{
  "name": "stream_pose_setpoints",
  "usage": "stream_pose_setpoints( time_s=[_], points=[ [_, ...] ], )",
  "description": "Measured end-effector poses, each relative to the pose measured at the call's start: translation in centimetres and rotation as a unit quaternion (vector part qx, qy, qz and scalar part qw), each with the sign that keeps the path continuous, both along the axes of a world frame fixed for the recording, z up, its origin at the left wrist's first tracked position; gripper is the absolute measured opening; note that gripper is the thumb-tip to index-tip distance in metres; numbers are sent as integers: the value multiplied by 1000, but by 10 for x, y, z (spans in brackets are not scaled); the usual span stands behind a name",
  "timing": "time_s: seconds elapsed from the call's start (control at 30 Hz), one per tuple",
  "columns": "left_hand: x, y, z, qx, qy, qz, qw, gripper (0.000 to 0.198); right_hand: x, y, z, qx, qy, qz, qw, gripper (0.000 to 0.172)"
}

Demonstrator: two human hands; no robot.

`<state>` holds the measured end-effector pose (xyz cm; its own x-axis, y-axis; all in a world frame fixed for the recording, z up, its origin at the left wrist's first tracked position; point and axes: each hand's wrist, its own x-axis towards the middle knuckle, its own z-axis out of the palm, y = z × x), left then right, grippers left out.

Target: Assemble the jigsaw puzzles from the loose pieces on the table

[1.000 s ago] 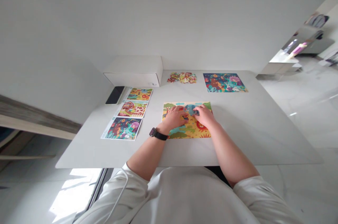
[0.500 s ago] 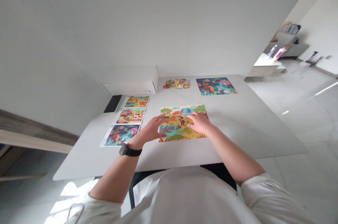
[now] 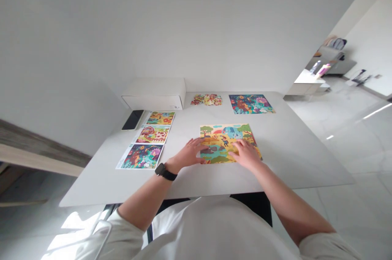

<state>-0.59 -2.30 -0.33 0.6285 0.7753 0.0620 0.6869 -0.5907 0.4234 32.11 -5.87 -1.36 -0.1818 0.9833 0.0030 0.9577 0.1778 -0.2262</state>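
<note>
An assembled jigsaw puzzle (image 3: 231, 155) of a savanna scene, with an elephant, a hippo and trees, lies flat on the white table (image 3: 190, 180) in front of me. At its left edge rests my left hand (image 3: 189, 153), fingers spread and the tips over the border. My right hand (image 3: 246, 154) lies on the lower right part of the puzzle with its fingers apart, covering some of the picture. Neither hand is closed round anything. A black watch is on my left wrist.
On the left lie a sheet with three small pictures (image 3: 150, 134) and a dark phone (image 3: 133, 119). Behind them stands a white box (image 3: 153, 101) against the wall. A pile of loose puzzle pieces (image 3: 206, 99) and a dark blue forest puzzle (image 3: 251, 104) lie along the back.
The savanna puzzle has slid to the right across the table, turning slightly. Both hands moved right along with it.
</note>
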Motion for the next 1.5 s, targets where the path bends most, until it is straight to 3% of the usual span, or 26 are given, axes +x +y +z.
stream_pose_setpoints(
  time_s=[0.17, 0.33, 0.53, 0.97, 1.23, 1.33, 1.4, 1.47, 1.5],
  points=[
    [76, 14, -11, 17, 21, -19, 999, 67, 57, -1, -4, 13, -33, -100, 994, 43],
    [151, 33, -9, 28, 44, -40, 998, 66, 104, 8, -1, -12, -72, -204, 976, 54],
    [199, 59, -4, 14, 80, -52, 995, 70, 141, 34, 3, -42, -87, -233, 968, 57],
    [214, 99, -13, 23, 69, -46, 996, 70, 165, 76, -15, -10, -74, -214, 974, 56],
    [218, 127, -25, 17, 35, -48, 998, 67, 170, 103, -17, -7, -69, -224, 972, 57],
    [216, 134, -32, -12, -48, -53, 997, 62, 170, 101, -18, -4, -66, -233, 970, 57],
    [205, 141, -33, -64, -169, -19, 983, 55, 168, 98, -19, 6, -67, -237, 969, 57],
    [183, 150, -32, -143, -324, 68, 933, 49, 166, 95, -20, 13, -71, -242, 968, 57],
    [168, 155, -30, -188, -398, 138, 887, 49, 166, 94, -20, 13, -74, -244, 967, 57]
  ],
)
